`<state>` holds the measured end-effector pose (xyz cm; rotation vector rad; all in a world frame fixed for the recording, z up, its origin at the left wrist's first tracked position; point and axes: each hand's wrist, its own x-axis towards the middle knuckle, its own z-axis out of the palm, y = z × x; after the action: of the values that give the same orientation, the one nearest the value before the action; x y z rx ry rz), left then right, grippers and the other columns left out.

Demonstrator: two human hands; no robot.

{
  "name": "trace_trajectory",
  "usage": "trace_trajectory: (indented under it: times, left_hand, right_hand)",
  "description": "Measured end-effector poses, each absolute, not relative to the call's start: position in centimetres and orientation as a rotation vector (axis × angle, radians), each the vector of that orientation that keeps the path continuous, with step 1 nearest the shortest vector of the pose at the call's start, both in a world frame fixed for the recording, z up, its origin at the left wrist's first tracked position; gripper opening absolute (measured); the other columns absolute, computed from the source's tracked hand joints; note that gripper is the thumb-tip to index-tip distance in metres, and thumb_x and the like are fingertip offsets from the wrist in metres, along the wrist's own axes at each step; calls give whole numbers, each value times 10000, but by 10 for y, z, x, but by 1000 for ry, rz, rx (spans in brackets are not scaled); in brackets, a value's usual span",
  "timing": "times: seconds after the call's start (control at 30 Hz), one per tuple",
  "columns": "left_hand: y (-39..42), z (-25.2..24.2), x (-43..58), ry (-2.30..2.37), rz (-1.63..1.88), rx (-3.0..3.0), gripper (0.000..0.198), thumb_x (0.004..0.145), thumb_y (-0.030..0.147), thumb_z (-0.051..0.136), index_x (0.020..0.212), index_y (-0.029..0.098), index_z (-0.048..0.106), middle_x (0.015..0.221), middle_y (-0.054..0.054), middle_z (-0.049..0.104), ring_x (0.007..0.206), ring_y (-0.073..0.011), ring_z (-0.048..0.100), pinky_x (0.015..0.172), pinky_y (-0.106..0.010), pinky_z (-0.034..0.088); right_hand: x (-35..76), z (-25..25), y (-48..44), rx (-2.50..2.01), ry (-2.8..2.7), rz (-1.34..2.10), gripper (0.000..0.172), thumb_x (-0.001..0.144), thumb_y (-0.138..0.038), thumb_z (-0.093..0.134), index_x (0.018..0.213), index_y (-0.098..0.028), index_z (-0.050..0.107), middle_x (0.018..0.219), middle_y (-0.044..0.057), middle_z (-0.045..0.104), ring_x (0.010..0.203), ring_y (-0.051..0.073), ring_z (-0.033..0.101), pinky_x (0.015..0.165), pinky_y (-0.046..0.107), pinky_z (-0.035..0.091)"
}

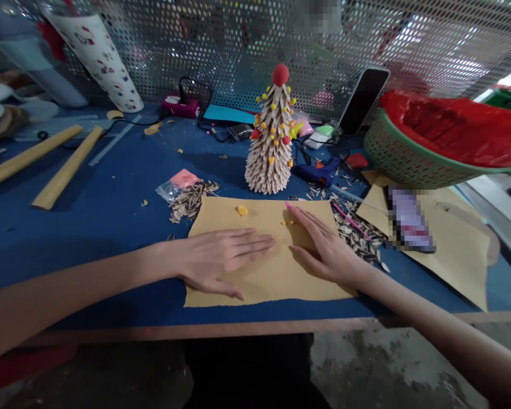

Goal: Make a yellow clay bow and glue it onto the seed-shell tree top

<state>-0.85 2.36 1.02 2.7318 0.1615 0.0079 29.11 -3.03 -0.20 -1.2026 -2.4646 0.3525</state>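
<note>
My left hand lies flat, fingers stretched out, on a sheet of yellow-brown paper. A thin yellow strand shows by its fingertips; what is under the fingers is hidden. On the paper's right side rests my right hand, palm down with the thumb apart. Near its fingers are a pink tip and a few tiny yellow bits. An orange-yellow lump of clay sits toward the paper's far edge. Behind the paper stands a small cone tree covered in pale shells, with yellow and red balls.
Sunflower seed shells lie left of the paper, more to the right. A blue glue gun, a leaning phone and a green basket with a red bag are at right. Paper rolls and a white tumbler stand left.
</note>
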Motion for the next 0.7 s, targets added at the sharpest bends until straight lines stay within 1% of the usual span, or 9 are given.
trace_trajectory:
  times: [0.07,0.17,0.27,0.3,0.37,0.43,0.57,0.7]
  left_hand:
    - [25,10,-10,220,36,2743,907,966,655,441,1598,68,162,1668,-155,147,1562,-297,149,1291,-446,134]
    - [23,9,-11,227,23,2759,950,950,684,443,1594,46,157,1668,-160,137,1565,-294,130,1294,-442,97]
    - [20,8,-12,154,-13,2758,934,959,662,441,1604,73,111,1669,-139,139,1566,-269,138,1297,-424,53]
    - [20,8,-12,156,-19,2754,925,962,656,442,1606,80,111,1668,-139,140,1566,-269,138,1296,-421,59]
    - [21,8,-12,209,29,2762,938,956,660,457,1602,63,128,1658,-172,170,1561,-305,148,1291,-454,85]
    - [20,9,-12,221,66,2761,956,946,664,482,1600,58,135,1651,-192,186,1552,-321,181,1288,-473,100]
    - [15,10,-10,96,9,2751,914,968,641,450,1604,72,122,1661,-154,163,1561,-274,159,1300,-419,64]
    - [11,9,-10,213,60,2749,961,942,646,508,1594,40,146,1654,-191,181,1552,-324,174,1295,-467,129]
  right_hand:
    - [291,-2,-30,-1207,-2463,354,760,982,-350,531,1604,-186,126,1624,164,337,1507,285,341,1228,535,353]
    - [291,-2,-30,-1205,-2459,358,763,981,-354,531,1605,-194,121,1623,162,340,1507,288,339,1225,542,353]
    - [291,-3,-30,-1197,-2460,361,764,981,-354,528,1606,-197,117,1621,165,344,1508,296,337,1220,550,358]
    - [291,-2,-30,-1196,-2461,359,764,981,-353,528,1606,-196,119,1620,166,345,1507,297,338,1220,550,357]
    - [291,-2,-30,-1196,-2463,357,767,980,-353,531,1606,-195,118,1621,167,343,1505,300,343,1223,551,352]
    - [290,-1,-30,-1204,-2463,363,770,980,-353,531,1608,-203,111,1622,161,342,1504,302,345,1223,556,351]
    - [290,-1,-30,-1213,-2455,386,772,984,-360,522,1614,-231,95,1631,138,334,1503,313,344,1216,571,360]
    - [291,-2,-30,-1202,-2458,377,772,986,-365,519,1614,-230,92,1631,141,331,1499,319,349,1209,584,364]
